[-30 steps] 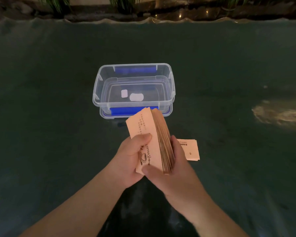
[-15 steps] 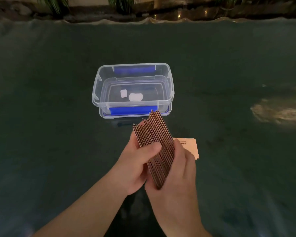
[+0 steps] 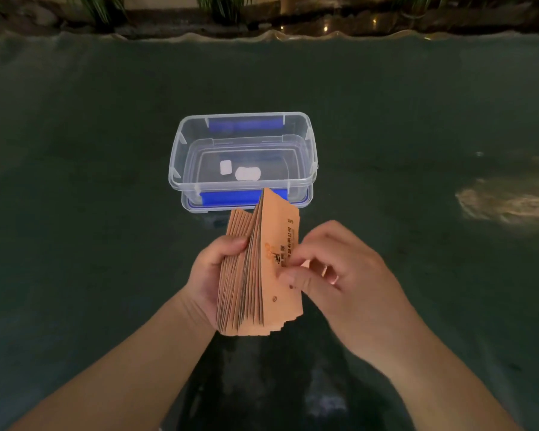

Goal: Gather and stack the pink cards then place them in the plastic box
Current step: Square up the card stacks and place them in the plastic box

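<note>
We hold the stack of pink cards (image 3: 255, 275) upright above the dark green table cover (image 3: 75, 213), just in front of the plastic box (image 3: 181, 169), and the top corner of the stack overlaps the box's near blue latch in this view. Our left hand (image 3: 212, 275) grips the stack from its left side, thumb curled over the card edges and the other fingers hidden behind the cards. Our right hand (image 3: 339, 275) meets the printed face of the outermost card, its thumb and forefinger bent and pinching that card's right edge, while the remaining fingers curl loosely underneath; whether they also touch the cards we cannot tell in this dim light. The cards fan slightly, their edges uneven at top and bottom. The clear box sits open on its lid, with 2 white labels (image 3: 246, 173) on its floor. Off to the right, a pale patch of light (image 3: 507, 200) lies on the cover.
</note>
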Tool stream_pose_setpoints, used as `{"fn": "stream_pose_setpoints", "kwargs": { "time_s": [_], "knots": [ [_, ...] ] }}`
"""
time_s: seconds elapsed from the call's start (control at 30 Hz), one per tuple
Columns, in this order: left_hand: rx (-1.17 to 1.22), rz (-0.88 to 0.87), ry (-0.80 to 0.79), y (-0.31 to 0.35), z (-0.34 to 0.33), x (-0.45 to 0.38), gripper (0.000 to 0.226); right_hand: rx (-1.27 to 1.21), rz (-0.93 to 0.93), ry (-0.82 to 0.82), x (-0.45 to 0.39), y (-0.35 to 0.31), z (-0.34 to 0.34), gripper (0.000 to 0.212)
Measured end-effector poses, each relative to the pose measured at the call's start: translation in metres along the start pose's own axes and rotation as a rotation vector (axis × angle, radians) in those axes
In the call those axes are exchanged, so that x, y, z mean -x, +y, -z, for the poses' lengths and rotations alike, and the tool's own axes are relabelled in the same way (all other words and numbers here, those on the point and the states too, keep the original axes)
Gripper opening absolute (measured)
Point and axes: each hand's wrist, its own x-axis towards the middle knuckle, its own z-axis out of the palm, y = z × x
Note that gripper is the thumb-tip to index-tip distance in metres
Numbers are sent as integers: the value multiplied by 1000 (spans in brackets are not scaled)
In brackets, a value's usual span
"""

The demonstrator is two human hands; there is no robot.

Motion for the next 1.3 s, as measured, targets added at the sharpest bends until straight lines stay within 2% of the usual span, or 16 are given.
{"fn": "stream_pose_setpoints", "kwargs": {
  "time_s": [0.1,0.13,0.2,0.23,0.3,0.33,0.4,0.5,0.57,0.67,0.73,0.77,0.9,0.97,1.13,1.3],
  "knots": [
    [-91,-26,23,2,1,3,44,-293,-220,-16,-14,7,3,21],
    [-118,-49,19,1,2,3,44,-465,-338,-39,-13,12,1,36],
    [-160,-60,4,-2,6,5,48,-800,-578,-158,-8,23,-4,80],
    [-180,-45,-6,-4,8,6,53,-934,-649,-269,-2,26,-9,89],
    [-244,-27,-38,-8,11,8,60,-1162,-678,-504,12,30,-21,85],
    [-281,-32,-56,-11,13,9,60,-1273,-656,-557,20,32,-28,80],
    [-338,-35,-83,-18,17,12,61,-1454,-620,-490,32,35,-44,72],
    [-423,-48,-93,-20,17,13,57,-1558,-677,-277,43,39,-59,77],
    [-525,-66,-92,-17,13,11,58,-1596,-674,-194,47,42,-61,80],
    [-582,-49,-102,-9,11,9,82,-1565,-642,-111,46,47,-53,84],
    [-530,-13,-54,-2,7,6,106,-1428,-638,-67,40,53,-39,87],
    [-510,1,-10,2,4,4,107,-1336,-639,-53,36,54,-29,86],
    [-734,13,343,10,-8,-20,51,-907,-700,5,10,60,10,78],
    [-830,24,453,9,-14,-36,38,-753,-708,-11,-5,64,24,74],
    [-1078,45,578,9,-23,-69,28,-560,-705,17,-37,78,41,44],
    [-1256,68,651,2,-18,-80,36,-470,-665,104,-47,86,39,48]
  ]
}}
